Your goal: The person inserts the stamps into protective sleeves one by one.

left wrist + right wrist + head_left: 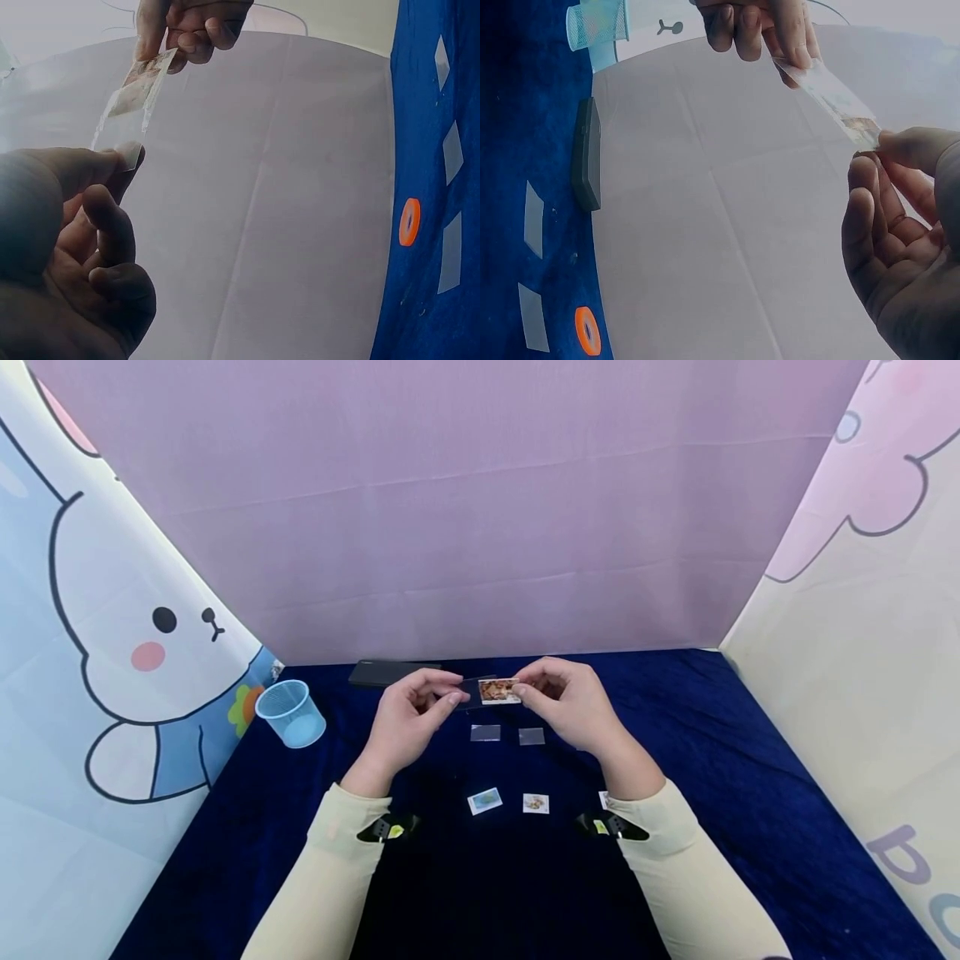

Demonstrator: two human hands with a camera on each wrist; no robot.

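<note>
Both hands are raised over the far part of the table with a small picture card (pixel 497 691) and a clear plastic sleeve (pixel 469 695) between them. My left hand (pixel 411 717) pinches one end of the sleeve between thumb and fingers. At the other end, my right hand (pixel 573 706) pinches the card's edge. Part of the card appears to lie inside the sleeve (pixel 120 133) in the left wrist view. Two more clear sleeves, a left one (pixel 485 732) and a right one (pixel 531 736), lie flat on the table below the hands.
Nearer the body lie a bluish card (pixel 485 801), a second picture card (pixel 536 803) and another card (pixel 603 799) mostly hidden by the right wrist. A light-blue mesh basket (pixel 291 714) stands left. Behind are a dark flat case (pixel 390 673) and an orange ring (pixel 588 331).
</note>
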